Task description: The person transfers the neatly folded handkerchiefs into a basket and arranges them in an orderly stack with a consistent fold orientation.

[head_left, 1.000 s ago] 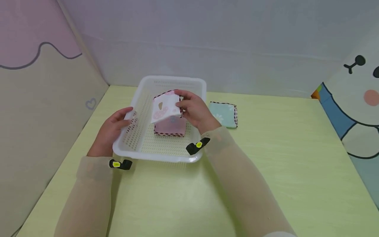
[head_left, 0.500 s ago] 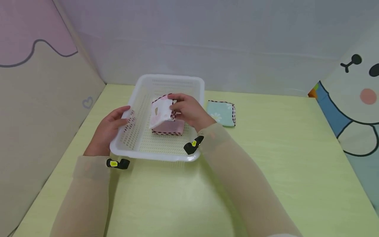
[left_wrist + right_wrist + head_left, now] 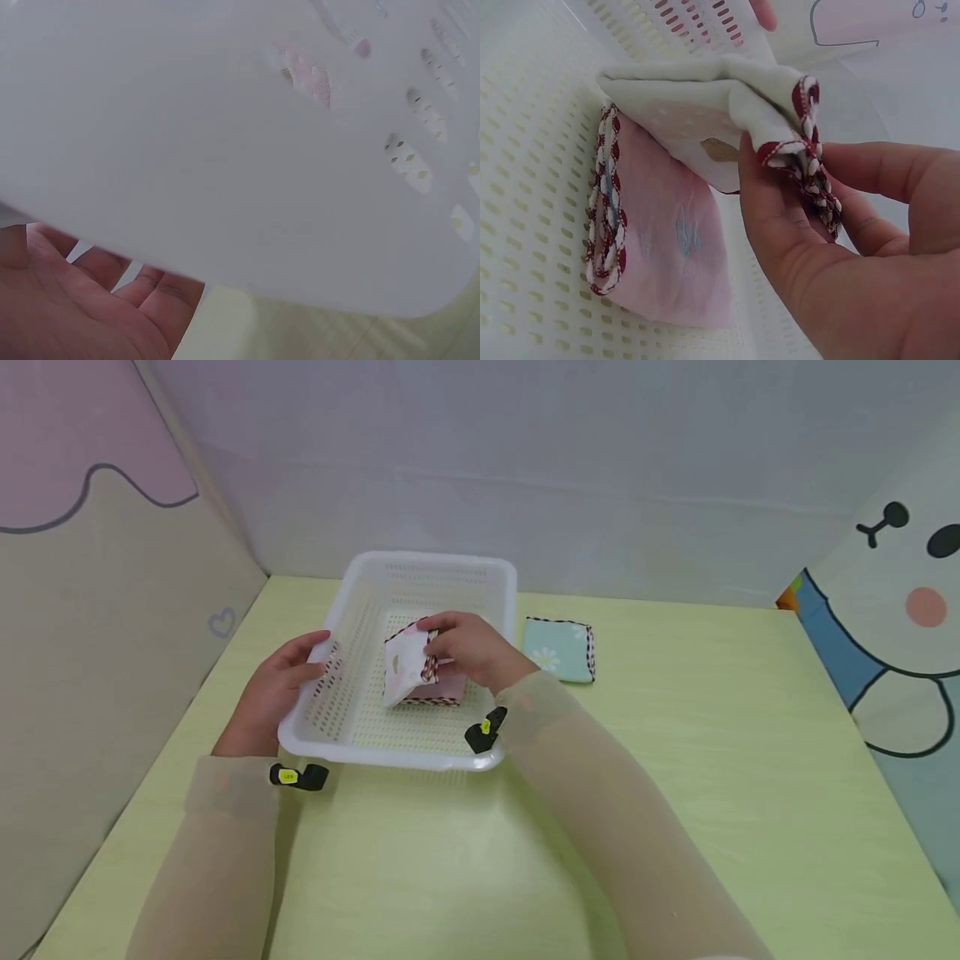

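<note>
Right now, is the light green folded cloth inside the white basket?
No, in the head view the light green folded cloth lies on the table, outside the white basket and to its right.

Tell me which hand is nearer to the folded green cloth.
Right. The right hand is just left of the folded green cloth, pinching a white cloth; the left hand is farther, across the basket, at its left rim.

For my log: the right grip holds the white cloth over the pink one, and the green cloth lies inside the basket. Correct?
Not quite: the head view shows the green cloth on the table, outside the basket. The right grip holds the white cloth over the pink cloth.
</note>
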### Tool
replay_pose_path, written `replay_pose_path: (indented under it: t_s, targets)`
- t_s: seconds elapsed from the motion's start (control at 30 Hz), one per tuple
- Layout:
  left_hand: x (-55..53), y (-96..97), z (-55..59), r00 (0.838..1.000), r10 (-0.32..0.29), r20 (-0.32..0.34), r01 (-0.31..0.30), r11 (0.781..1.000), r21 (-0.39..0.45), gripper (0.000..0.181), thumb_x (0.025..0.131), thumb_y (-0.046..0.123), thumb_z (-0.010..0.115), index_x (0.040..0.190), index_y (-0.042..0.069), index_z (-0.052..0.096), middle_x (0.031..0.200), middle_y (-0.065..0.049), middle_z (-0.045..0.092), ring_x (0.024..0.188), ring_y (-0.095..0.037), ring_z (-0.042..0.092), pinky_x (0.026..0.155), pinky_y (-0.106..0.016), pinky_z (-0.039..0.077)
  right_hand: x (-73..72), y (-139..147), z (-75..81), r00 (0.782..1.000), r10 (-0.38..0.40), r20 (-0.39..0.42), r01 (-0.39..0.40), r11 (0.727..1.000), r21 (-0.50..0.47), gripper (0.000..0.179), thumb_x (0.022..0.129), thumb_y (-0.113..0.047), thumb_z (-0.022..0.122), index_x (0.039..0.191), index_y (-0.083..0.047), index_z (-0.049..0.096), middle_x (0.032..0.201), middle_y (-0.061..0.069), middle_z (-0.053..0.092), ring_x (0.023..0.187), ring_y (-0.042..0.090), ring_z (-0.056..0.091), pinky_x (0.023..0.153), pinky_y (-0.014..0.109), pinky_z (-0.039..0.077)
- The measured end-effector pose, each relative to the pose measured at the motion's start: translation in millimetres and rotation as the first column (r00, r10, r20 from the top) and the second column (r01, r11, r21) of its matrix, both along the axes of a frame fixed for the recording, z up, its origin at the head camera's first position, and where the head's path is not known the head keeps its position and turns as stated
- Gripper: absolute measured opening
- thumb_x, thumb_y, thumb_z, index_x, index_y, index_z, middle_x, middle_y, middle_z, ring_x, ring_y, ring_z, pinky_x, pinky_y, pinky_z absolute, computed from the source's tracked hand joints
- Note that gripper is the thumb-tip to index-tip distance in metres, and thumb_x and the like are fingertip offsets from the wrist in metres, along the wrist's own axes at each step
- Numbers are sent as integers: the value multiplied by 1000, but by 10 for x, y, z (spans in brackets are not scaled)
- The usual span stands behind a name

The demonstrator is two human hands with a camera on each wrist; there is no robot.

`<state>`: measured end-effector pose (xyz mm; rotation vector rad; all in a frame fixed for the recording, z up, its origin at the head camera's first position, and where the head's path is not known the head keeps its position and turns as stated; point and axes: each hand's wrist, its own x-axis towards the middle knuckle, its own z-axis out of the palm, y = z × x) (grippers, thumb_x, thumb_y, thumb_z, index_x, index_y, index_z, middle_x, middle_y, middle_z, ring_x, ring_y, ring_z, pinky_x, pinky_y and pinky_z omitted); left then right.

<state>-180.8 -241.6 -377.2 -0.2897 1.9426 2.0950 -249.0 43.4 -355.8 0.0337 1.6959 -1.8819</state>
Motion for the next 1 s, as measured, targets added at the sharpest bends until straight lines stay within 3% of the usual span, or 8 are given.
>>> replay_pose_path:
  t_s: [0.37,0.6,1.0]
  targets:
    - [-38,0,-23,1000,11,-4,-11,999,-37,48,108,19,53,154,28,48,158,-3,39,120,-24,55,84,-29,56,-32,32,42,998,-38,41,38,999,1,44,98,8,59,140,-3,60,123,14,63,94,24,63,81,37,56]
    - [-64,57,-75,1000,-25,19,26,998,-55,47,107,19,54,153,29,48,157,0,40,122,-24,54,86,-29,56,-9,13,172,999,-39,-4,39,999,8,47,94,13,60,138,-2,59,129,16,61,100,25,66,90,40,58]
    - [-63,56,-3,999,-26,30,30,991,-134,46,108,26,53,153,34,48,156,3,41,125,-30,54,88,-33,57,11,112,357,998,-58,-17,58,998,-17,46,95,9,64,139,-4,59,136,14,55,112,32,62,87,39,59]
